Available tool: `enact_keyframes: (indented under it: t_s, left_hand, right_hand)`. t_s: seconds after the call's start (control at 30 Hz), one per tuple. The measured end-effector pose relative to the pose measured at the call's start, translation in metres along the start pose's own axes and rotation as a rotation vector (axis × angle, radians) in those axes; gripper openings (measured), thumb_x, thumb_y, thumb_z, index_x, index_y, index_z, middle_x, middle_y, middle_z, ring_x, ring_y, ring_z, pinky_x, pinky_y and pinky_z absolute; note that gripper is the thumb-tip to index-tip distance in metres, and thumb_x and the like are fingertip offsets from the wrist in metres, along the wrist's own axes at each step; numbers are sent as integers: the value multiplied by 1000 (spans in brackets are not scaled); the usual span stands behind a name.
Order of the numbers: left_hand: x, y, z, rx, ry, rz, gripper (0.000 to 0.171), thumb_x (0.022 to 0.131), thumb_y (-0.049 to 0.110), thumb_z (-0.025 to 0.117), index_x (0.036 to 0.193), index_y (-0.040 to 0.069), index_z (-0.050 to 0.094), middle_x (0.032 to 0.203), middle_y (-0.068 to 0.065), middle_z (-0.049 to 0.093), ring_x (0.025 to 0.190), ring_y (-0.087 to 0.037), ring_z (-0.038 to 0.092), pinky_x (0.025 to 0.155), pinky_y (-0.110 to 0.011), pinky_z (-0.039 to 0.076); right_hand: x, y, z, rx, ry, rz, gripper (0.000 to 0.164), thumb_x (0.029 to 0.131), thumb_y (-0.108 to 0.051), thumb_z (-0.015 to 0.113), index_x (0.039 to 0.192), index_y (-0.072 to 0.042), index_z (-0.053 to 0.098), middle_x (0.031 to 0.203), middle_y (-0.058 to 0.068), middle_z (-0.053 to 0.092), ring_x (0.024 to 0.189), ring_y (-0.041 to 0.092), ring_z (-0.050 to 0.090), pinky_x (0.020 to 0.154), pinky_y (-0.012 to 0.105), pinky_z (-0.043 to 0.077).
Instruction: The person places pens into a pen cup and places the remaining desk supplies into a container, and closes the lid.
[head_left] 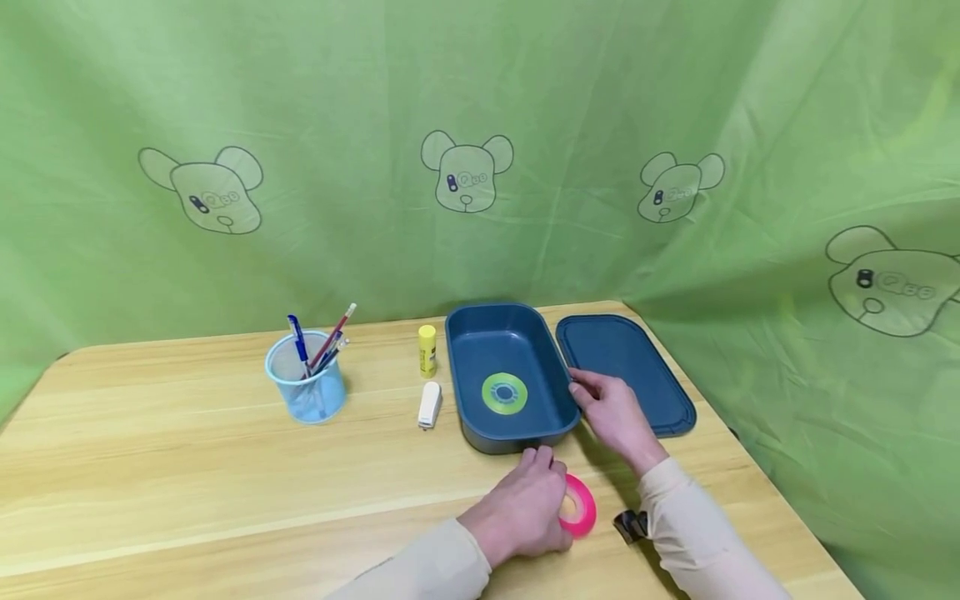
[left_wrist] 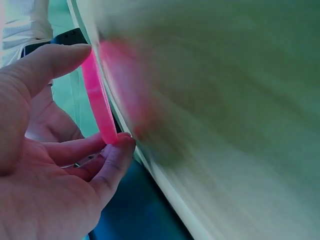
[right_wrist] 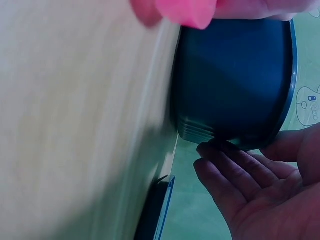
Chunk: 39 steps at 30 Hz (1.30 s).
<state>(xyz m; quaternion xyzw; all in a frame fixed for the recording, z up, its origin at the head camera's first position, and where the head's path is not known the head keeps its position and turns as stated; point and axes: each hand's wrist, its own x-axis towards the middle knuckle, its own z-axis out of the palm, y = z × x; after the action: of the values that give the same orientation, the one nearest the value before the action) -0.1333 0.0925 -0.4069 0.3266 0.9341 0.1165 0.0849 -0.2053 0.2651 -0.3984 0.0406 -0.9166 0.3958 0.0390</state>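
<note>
Taking the blue box as the marker and going left to right across the wooden table: well to its left stands a clear blue pen cup with a few pens in it, then, just left of the box, a yellow glue stick standing upright and a small white stapler lying in front of it. Inside the box a green tape roll lies flat on the bottom. Just in front of the box, on the table, the left hand has its thumb and curled fingertips pinched across the rim of a pink tape roll; the left wrist view shows the roll tipped up on edge against the wood. The right hand lies at the box's right wall, fingers straight and loosely together, touching the side without closing round it. Right of the box its matching lid lies flat. The pink roll looks light and stiff, a thin ring with a smooth, likely slippery face, so I would judge the outer rim the surest place to hold it, thumb opposite fingers, as it is held now.
</note>
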Motion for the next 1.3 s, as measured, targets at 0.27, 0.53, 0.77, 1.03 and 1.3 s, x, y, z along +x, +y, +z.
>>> enact_keyframes:
  t_s: [0.27,0.53,0.77,1.03,1.3]
  left_hand:
    - [-5,-5,-8,-75,15,16,66,70,39,87,120,6,61,104,3,45,98,-11,43,89,-15,44]
    - [-16,-8,-22,-150,41,29,68,71,39,86,124,6,60,105,5,46,101,-10,42,90,-15,44]
    - [-27,-14,-33,-192,61,70,67,73,38,85,125,5,59,106,6,46,99,-8,42,85,-13,45]
    - [-32,-29,-53,-324,119,40,68,73,35,86,127,4,59,111,3,49,102,-11,47,83,-18,49]
    - [-28,-46,-77,-390,221,-8,67,75,30,86,129,4,58,115,1,49,101,-12,49,79,-19,51]
  right_hand:
    - [0,-1,0,-11,-2,0,40,103,-15,49,138,4,52,128,23,60,120,36,54,99,51,47]
    - [2,0,0,-24,-7,-9,39,103,-15,49,138,4,52,128,22,60,122,37,53,100,51,46]
    - [1,1,1,-9,-3,-5,39,103,-15,50,138,3,53,127,22,60,120,37,54,99,51,47]
    - [-1,1,0,-16,-5,-5,40,104,-15,49,139,4,51,128,23,60,120,37,54,99,51,46]
    - [0,-2,0,-18,-20,-1,41,104,-15,48,140,4,50,129,24,59,121,39,53,100,51,46]
